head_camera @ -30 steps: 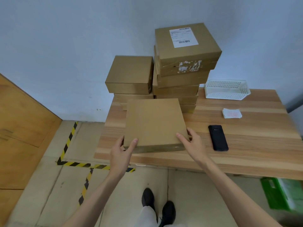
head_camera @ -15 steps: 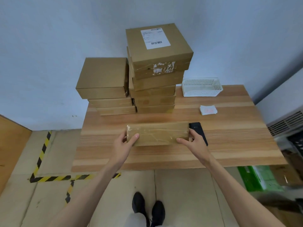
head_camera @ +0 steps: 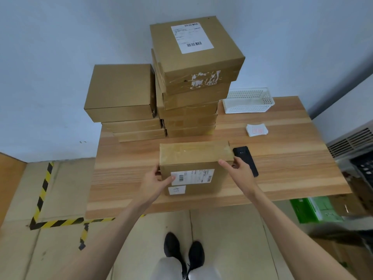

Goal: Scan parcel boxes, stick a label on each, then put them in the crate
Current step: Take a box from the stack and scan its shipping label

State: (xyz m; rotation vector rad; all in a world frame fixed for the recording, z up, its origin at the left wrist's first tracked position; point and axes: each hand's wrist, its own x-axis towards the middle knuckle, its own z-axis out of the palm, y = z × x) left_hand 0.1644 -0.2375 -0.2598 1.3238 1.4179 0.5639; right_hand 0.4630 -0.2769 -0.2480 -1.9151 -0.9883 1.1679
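I hold a flat brown parcel box (head_camera: 194, 156) tilted over the wooden table (head_camera: 282, 158), its taped edge up and its labelled face toward me. A white shipping label (head_camera: 192, 177) and a small white sticker (head_camera: 177, 190) show on that face. My left hand (head_camera: 155, 182) grips the box's left side, thumb on the label. My right hand (head_camera: 238, 170) grips its right corner. A black handheld scanner (head_camera: 245, 159) lies on the table just right of the box. A small pile of white labels (head_camera: 256, 130) lies farther back right.
Two stacks of brown boxes stand at the table's back: a low one (head_camera: 121, 93) on the left, a taller one (head_camera: 195, 55) with a label on top. A white mesh basket (head_camera: 248, 101) sits behind right. A dark crate (head_camera: 363, 168) and a green carton (head_camera: 310, 209) are at the right.
The box has been turned over toward me in both hands, from flat top up, through edge-on, to showing its labelled face. My view has shifted right.
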